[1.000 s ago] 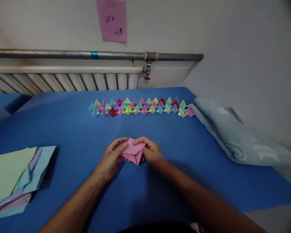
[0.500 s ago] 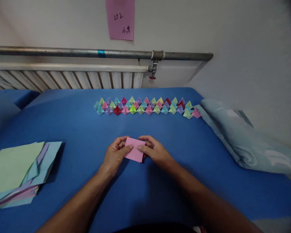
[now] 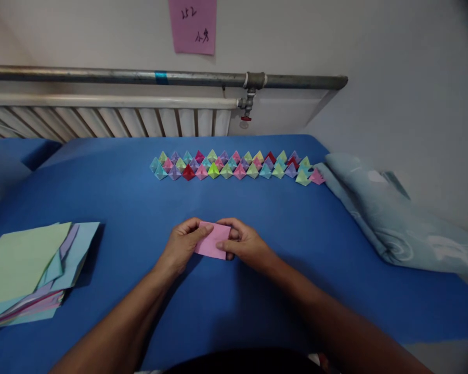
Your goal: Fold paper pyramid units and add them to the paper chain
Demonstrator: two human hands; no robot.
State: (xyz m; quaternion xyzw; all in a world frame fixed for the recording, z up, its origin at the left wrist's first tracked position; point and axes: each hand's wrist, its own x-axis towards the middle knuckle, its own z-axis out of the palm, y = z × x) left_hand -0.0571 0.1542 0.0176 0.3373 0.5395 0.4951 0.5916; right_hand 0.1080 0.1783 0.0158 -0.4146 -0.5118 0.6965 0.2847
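Observation:
A small pink square of folded paper (image 3: 212, 243) is held between both hands, above the blue surface (image 3: 132, 202). My left hand (image 3: 183, 243) grips its left side, thumb lying across the upper front and fingers behind. On the right side, my right hand (image 3: 245, 243) pinches the paper, its thumb at the lower right and its fingers curled behind. The inner folds are hidden from me. Beyond the hands, rows of folded paper pieces (image 3: 213, 170) in green, blue, purple, pink and red stand side by side.
A loose stack of coloured paper sheets (image 3: 27, 259) lies at the left. At the right is a folded pale blue-green blanket (image 3: 390, 223). A radiator (image 3: 140, 123), a metal pipe (image 3: 109, 76) with a valve, and a pink note (image 3: 193, 31) are along the back wall.
The pink paper has turned slightly, its top edge now more level. My left thumb has shifted up and my right thumb down on it. The view has tilted down a little.

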